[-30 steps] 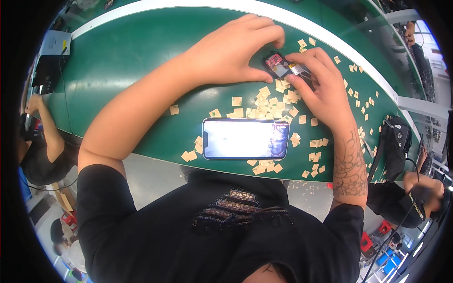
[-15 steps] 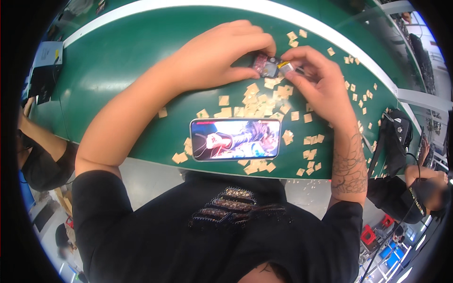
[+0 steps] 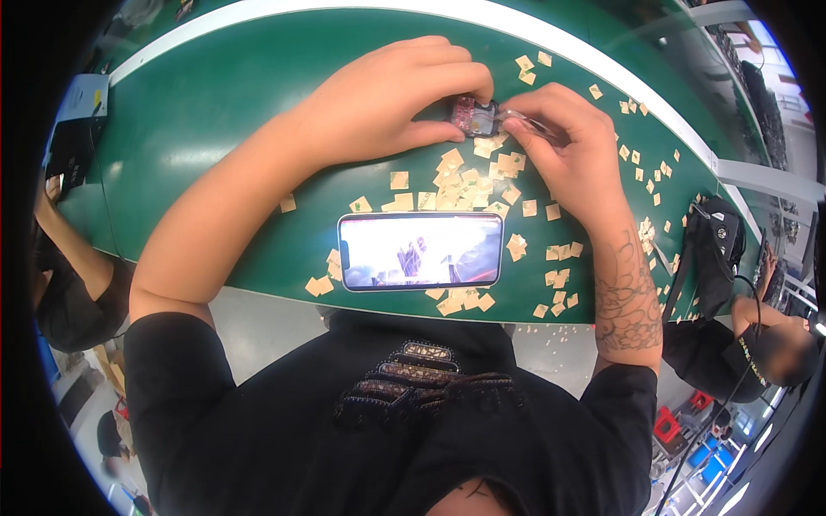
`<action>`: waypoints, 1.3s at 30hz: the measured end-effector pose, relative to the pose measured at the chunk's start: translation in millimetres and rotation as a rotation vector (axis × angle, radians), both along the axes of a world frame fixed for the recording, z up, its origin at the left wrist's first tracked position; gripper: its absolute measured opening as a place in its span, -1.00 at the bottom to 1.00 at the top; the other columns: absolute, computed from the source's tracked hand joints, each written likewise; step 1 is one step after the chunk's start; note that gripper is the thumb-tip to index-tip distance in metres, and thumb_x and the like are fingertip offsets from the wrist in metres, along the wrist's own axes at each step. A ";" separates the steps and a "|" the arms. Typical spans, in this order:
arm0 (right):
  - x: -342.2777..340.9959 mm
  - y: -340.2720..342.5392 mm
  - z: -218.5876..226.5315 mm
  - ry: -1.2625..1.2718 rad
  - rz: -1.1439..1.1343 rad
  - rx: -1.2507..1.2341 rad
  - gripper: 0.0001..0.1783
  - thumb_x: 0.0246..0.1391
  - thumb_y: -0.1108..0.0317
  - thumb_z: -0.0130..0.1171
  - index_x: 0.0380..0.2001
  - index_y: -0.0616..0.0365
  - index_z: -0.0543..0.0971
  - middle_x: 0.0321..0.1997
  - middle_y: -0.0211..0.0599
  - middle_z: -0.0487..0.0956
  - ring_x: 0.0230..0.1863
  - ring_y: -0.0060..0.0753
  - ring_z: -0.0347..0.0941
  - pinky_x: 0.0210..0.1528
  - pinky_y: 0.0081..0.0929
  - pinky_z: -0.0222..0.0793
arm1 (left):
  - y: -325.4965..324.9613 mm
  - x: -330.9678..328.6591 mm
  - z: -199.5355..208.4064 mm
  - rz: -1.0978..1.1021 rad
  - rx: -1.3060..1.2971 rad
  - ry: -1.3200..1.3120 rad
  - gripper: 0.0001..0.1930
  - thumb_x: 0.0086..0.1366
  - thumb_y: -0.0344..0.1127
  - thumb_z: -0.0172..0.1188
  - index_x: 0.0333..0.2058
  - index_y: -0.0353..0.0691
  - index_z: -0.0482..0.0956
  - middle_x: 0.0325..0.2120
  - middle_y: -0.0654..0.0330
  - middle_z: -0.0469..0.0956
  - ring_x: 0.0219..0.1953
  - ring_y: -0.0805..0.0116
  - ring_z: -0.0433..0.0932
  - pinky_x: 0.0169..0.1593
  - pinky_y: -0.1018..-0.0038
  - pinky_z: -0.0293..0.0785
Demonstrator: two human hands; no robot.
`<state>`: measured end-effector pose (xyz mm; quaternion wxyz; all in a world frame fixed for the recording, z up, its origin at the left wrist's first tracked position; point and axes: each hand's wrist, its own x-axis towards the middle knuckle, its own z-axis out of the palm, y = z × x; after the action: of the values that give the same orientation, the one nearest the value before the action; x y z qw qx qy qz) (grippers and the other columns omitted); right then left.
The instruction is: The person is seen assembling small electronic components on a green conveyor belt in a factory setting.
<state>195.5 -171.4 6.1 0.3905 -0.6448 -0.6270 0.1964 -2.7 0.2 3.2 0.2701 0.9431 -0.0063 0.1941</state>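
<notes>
Half-closed, my left hand [image 3: 409,99] pinches a small device [image 3: 475,122], just beyond the pale squares [image 3: 460,191]; my right hand [image 3: 575,138] pinches a blurred silvery piece [image 3: 512,113]. Device is uncovered, work looks unfinished.

"How's the light?"
"Bright and even over the bench [image 3: 215,129], with a faint sheen at its left; the phone screen [image 3: 422,249] glows nearly white."
"And sharpness?"
"Small details between the fingers [image 3: 540,103] look soft; the white rail [image 3: 185,34] bows, and black swallows the corners."
</notes>
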 end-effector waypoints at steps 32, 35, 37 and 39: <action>-23.5 4.6 20.3 -0.246 -0.036 -0.028 -0.80 0.18 0.49 0.31 -0.12 0.21 0.69 -0.25 -0.09 0.67 -0.20 0.08 0.64 -0.13 -0.14 0.55 | -5.7 0.8 -0.6 -0.064 0.267 -0.053 -0.75 0.24 -0.29 0.44 -0.12 -0.14 0.68 -0.18 0.23 0.55 -0.09 0.12 0.56 0.02 0.23 0.54; -23.4 1.3 18.2 -0.210 -0.051 -0.010 -0.80 0.17 0.50 0.34 -0.12 0.21 0.70 -0.26 -0.11 0.68 -0.23 0.03 0.65 -0.16 -0.18 0.55 | -5.6 1.2 -0.5 -0.070 0.183 -0.030 -0.71 0.21 -0.33 0.46 -0.10 -0.15 0.66 -0.20 0.21 0.55 -0.10 0.10 0.56 0.00 0.24 0.54; -21.3 -0.1 16.1 -0.195 -0.061 -0.015 -0.80 0.17 0.50 0.36 -0.12 0.21 0.70 -0.26 -0.12 0.68 -0.25 -0.03 0.65 -0.18 -0.23 0.55 | -8.2 -0.6 1.5 -0.009 0.089 -0.015 -0.64 0.17 -0.35 0.49 -0.07 -0.15 0.62 -0.21 0.19 0.56 -0.08 0.07 0.56 0.00 0.23 0.53; -19.1 -2.0 8.9 -0.056 -0.097 -0.083 -0.79 0.16 0.48 0.40 -0.12 0.22 0.72 -0.28 -0.17 0.68 -0.30 -0.20 0.65 -0.23 -0.34 0.54 | -9.4 -0.2 1.7 -0.004 0.070 -0.025 -0.61 0.15 -0.35 0.50 -0.06 -0.15 0.59 -0.20 0.18 0.57 -0.08 0.06 0.56 0.00 0.22 0.53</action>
<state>176.4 -173.4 15.1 0.3547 -0.6955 -0.5968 0.1850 -2.9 -9.3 4.9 0.2370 0.9495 -0.0182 0.2048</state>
